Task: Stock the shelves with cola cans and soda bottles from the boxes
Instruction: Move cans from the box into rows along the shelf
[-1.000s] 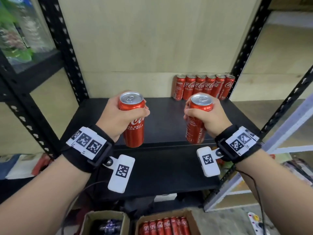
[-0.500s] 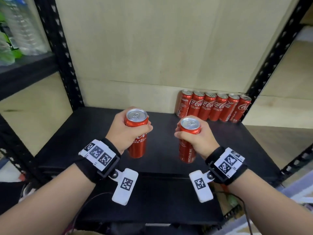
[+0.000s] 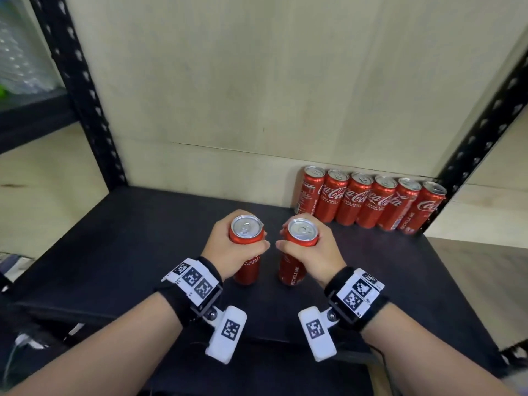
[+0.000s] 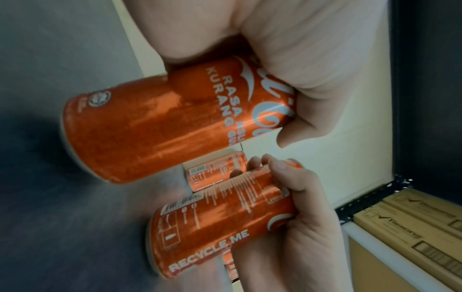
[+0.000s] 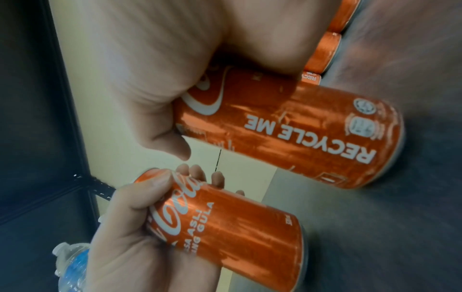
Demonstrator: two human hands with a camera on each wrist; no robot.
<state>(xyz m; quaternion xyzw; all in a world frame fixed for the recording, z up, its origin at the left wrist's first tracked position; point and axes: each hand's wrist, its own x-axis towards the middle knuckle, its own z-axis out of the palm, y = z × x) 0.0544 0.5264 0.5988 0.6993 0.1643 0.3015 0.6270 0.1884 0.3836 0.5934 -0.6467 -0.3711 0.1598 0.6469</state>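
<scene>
My left hand grips a red cola can round its upper half, held upright over the middle of the black shelf. Beside it, my right hand grips a second red cola can the same way. The two cans stand close together, a small gap apart; whether their bases touch the shelf I cannot tell. The left wrist view shows the left can near and the right can beyond. In the right wrist view the right can is near, the left can below it.
A row of several red cola cans stands against the beige back wall at the shelf's right rear. Black perforated uprights frame both sides. Plastic water bottles sit on the neighbouring shelf at upper left. Cardboard boxes show in the left wrist view.
Both hands have carried their cans forward and down over the shelf and closer together. The view has tilted down, so the floor boxes have left the frame.
</scene>
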